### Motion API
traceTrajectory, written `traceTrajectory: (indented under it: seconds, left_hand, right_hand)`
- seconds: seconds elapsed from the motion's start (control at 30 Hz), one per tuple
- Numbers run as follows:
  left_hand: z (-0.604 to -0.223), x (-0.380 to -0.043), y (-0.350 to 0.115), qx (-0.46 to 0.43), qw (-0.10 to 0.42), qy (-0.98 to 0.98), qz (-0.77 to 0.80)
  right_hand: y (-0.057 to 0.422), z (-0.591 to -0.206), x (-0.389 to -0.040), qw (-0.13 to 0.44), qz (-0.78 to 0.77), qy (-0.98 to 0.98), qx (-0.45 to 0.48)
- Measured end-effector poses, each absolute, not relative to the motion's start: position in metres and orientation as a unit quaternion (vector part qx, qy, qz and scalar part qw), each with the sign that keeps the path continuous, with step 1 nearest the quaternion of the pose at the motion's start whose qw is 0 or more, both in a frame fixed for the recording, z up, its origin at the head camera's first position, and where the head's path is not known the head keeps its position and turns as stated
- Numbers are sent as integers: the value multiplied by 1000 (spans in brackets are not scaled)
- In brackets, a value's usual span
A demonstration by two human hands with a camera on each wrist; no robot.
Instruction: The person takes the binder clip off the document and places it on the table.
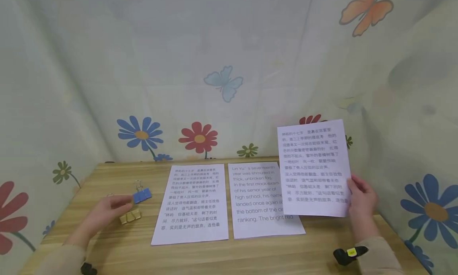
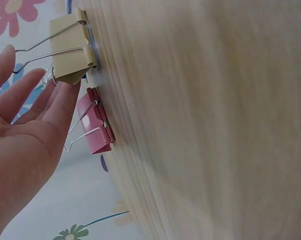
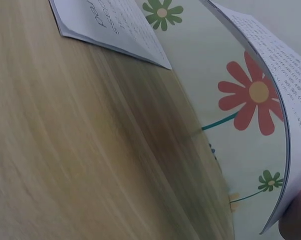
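My right hand (image 1: 361, 197) pinches a thin stack of printed sheets (image 1: 313, 167) by its lower right edge, holding it raised and nearly upright; in the right wrist view the stack (image 3: 275, 65) bends. The held stack overlaps a second paper stack (image 1: 255, 203) with English text lying on the table. To its left lies another stack (image 1: 191, 203) with Chinese text. My left hand (image 1: 114, 209) is at a yellow binder clip (image 2: 70, 47), thumb beside its wire handles and fingers spread along its side. A blue binder clip (image 1: 142, 195) sits just beyond those fingers.
A pink binder clip (image 2: 95, 122) stands near the yellow one, seen in the left wrist view. The wooden table (image 1: 118, 251) ends at the back against a pale curtain (image 1: 171, 68) printed with flowers and butterflies, which also hangs along both sides.
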State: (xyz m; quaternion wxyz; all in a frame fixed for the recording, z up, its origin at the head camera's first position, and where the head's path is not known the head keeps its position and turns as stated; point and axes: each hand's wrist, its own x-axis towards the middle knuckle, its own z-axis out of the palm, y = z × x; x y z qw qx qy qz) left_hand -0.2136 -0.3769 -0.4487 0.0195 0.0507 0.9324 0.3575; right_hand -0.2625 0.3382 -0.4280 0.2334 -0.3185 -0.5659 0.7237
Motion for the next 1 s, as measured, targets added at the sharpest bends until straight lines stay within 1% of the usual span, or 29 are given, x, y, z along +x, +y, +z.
traceTrajectory:
  seconds: [0.1, 0.3, 0.6, 0.77, 1.0]
  left_hand:
    - [-449, -213, -378, 48, 25, 929, 367]
    - [-445, -211, -376, 50, 19, 931, 360]
    - [-436, -206, -373, 34, -2, 937, 348]
    - [-429, -204, -366, 48, -15, 933, 356]
    - [-420, -198, -343, 75, -48, 922, 378]
  right_hand:
    - [343, -430, -263, 229, 721, -567, -324]
    - [354, -432, -264, 211, 710, -587, -327]
    - [382, -438, -259, 144, 697, -618, -334]
    - [395, -442, -256, 116, 669, -655, -332]
    - [403, -446, -254, 110, 634, -691, -330]
